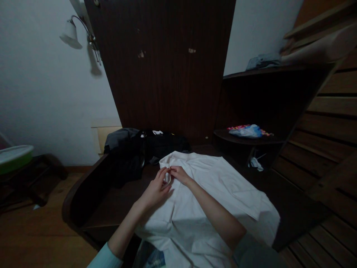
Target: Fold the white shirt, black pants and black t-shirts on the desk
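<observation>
Head view, dim light. I have both bare hands on a white cloth garment (212, 178) with a collar and a front opening. It lies spread in front of me, its collar end towards the dark brown wooden desk (111, 210), which has a curved raised left side. Left hand (158, 186): thumb and fingers pinch the folded front edge, just below the collar. Right hand (180, 174): fingers closed on the same edge, tips meeting those of the left; the exact grip between them is too small to read.

Surroundings: a heap of black and dark grey cloth (128, 152) sits at the far left of the desk, near the collar. To the right, a thin blue-and-white plastic bag (247, 131) rests on a dark rounded corner shelf (237, 140), well apart from both hands.
</observation>
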A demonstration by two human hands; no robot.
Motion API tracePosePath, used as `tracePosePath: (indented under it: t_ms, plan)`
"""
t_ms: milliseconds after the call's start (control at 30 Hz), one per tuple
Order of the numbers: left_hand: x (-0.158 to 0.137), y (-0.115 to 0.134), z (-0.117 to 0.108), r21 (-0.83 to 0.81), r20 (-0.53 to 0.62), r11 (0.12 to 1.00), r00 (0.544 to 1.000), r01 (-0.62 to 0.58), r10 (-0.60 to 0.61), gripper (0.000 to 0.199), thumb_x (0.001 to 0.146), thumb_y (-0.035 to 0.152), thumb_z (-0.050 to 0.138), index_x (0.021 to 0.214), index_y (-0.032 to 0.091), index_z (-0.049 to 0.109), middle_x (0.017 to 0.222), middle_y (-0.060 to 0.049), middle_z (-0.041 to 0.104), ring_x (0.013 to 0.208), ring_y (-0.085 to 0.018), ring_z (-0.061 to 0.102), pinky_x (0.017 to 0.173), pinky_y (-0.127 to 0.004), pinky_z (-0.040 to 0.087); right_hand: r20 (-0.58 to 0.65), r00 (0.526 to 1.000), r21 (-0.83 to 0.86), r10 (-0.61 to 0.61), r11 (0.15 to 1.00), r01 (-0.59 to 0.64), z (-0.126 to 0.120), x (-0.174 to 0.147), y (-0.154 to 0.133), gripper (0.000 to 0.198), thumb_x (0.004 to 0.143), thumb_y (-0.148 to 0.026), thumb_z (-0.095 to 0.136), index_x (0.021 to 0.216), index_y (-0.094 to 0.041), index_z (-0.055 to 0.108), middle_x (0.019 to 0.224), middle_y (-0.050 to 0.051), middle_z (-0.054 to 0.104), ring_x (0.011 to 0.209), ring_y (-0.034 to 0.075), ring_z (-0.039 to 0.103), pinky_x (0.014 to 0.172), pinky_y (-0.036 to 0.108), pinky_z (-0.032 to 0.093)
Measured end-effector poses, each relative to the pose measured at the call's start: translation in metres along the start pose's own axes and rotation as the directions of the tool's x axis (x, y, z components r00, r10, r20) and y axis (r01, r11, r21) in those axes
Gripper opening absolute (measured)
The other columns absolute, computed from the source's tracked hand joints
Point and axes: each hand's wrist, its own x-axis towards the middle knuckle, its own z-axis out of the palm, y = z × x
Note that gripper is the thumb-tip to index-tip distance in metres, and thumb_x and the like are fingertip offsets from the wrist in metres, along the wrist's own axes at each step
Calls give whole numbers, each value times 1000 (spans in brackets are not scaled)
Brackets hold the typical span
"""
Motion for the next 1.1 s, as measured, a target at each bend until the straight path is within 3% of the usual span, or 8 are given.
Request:
tracePosePath:
  t_ms: [133,267,500,667,767,900,1000,1100]
  plan:
    - [-36,-2,-20,225,-14,967,993,116,-116,43,80,35,46,120,19,41,117,-9,49,95,-20,55,82,-32,43,-60,997,-133,50,989,-57,3,1,-1,12,67,-26,55,62,-16,58,58,-2,56,56,11,47,52,20,32]
    - [-75,-2,-28,420,-52,852,945,313,-322,33,77,48,45,89,18,54,87,-7,56,84,-22,57,74,-32,44,-105,986,-153,130,977,-146,4,1,-3,9,64,-21,53,60,-15,57,59,-1,57,56,12,49,52,21,33]
    - [-99,-4,-16,417,-165,780,883,466,-439,25,76,44,47,67,20,49,76,-7,59,78,-23,58,67,-29,42,-133,981,-89,142,984,-155,3,-1,-4,11,63,-21,51,53,-17,52,53,-2,54,54,12,48,49,21,31]
    - [-93,13,-14,283,-169,775,825,565,-540,10,75,23,44,66,22,41,65,1,57,64,-17,58,53,-22,36,-132,948,324,289,917,-234,1,5,0,6,59,-21,53,54,-18,53,51,-4,54,54,13,48,51,22,34]
    - [-83,37,-9,226,-189,824,853,520,-487,9,71,13,44,72,22,42,71,0,58,70,-17,59,57,-22,37,-139,923,492,359,834,-250,-5,10,2,9,62,-25,47,60,-18,53,54,-2,56,56,15,52,54,24,39]
    - [-63,73,20,274,57,895,923,351,-380,23,70,8,42,87,22,47,84,-4,62,77,-21,62,60,-25,40,-167,902,589,398,774,-232,-15,12,4,14,65,-27,42,68,-18,52,61,1,60,64,16,57,61,25,44]
    - [-54,89,48,360,279,899,891,250,-359,36,68,3,38,98,20,50,93,-9,62,77,-25,63,59,-30,43,-157,883,638,443,728,-252,-21,10,6,14,67,-27,41,67,-17,51,58,2,59,63,17,58,61,26,45]
    - [-55,94,61,273,350,943,893,192,-283,42,70,9,41,109,21,49,97,-10,63,81,-27,63,64,-33,46,-111,864,671,492,678,-300,-25,9,8,19,71,-32,41,66,-17,51,54,4,58,59,19,58,57,28,46]
